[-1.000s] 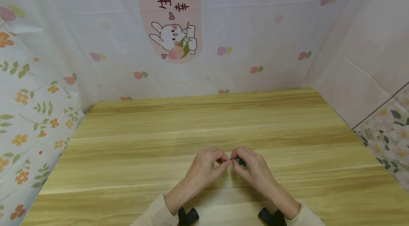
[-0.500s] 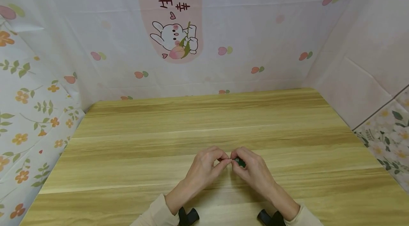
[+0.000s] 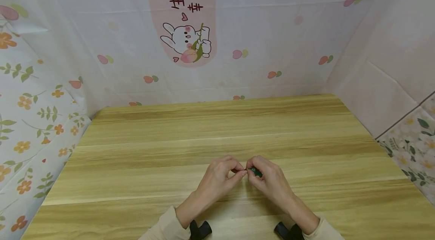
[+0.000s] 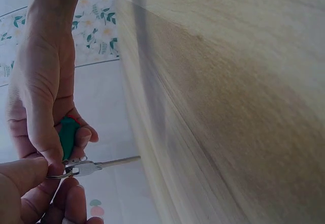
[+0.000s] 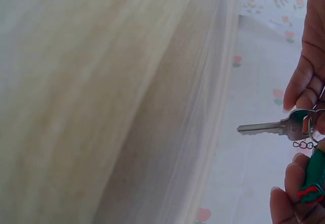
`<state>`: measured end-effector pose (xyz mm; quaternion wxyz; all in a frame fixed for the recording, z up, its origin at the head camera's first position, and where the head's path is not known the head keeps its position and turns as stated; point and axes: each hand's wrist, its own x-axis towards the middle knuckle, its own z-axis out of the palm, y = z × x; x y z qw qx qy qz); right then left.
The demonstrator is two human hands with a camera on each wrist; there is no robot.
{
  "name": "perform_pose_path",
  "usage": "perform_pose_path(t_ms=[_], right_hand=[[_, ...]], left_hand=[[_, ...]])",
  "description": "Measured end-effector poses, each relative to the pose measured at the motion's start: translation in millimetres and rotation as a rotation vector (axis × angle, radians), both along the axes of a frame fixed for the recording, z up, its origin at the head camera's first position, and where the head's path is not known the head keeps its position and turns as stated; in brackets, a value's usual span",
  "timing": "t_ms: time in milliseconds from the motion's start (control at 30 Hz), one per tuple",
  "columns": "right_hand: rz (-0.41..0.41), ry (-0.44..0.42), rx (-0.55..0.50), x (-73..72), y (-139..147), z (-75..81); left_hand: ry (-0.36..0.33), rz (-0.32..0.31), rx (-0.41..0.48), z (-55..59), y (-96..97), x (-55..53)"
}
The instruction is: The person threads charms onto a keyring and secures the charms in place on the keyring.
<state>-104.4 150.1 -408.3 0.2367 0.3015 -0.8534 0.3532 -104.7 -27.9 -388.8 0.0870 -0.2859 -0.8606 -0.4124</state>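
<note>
Between the left hand [image 3: 217, 176] and the right hand [image 3: 270, 176], a silver key [image 5: 274, 127] is sticking out from a thin key ring [image 4: 59, 176], just past the fingertips. The left hand's fingers are pinching the ring. The right hand's fingers are curling around a green charm [image 5: 314, 170], and their tips are sitting near the ring. A tiny chain [image 5: 303, 145] is showing between the key and the charm. The key's long part is pointing toward the counter [image 3: 204, 130]. Around the hands, its wood is spreading wide to the left, to the right and ahead. Its far edge is running along a white cloth [image 3: 272, 36] with a rabbit [image 3: 183, 40] on it. On the left, a flowery cloth [image 3: 37, 96] is hanging.
</note>
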Motion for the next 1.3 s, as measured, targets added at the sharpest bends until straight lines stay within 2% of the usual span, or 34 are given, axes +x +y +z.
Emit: perform_pose_path(t_ms=[133,333,533,1000,1100,1300], right_hand=[[0.011,0.021,0.013,0.0,-0.4,-0.5],[0.031,0.026,-0.008,0.2,-0.7,-0.5],[0.028,-0.031,-0.037,1.0,-0.7,-0.2],[0.046,-0.063,-0.064,-0.4,-0.5,0.6],[0.048,-0.064,-0.064,0.3,0.0,1.2],[0.038,-0.002,-0.028,1.5,0.0,1.7]], left_hand=[[-0.030,0.018,-0.019,-0.5,0.5,0.3],[-0.018,0.026,-0.010,-1.5,-0.3,1.2],[0.028,0.019,0.048,-1.6,-0.4,2.4],[0.124,-0.012,0.114,-3.4,-0.2,2.5],[0.093,-0.004,0.091,-2.6,-0.3,3.2],[-0.023,0.019,0.005,0.6,-0.1,4.1]])
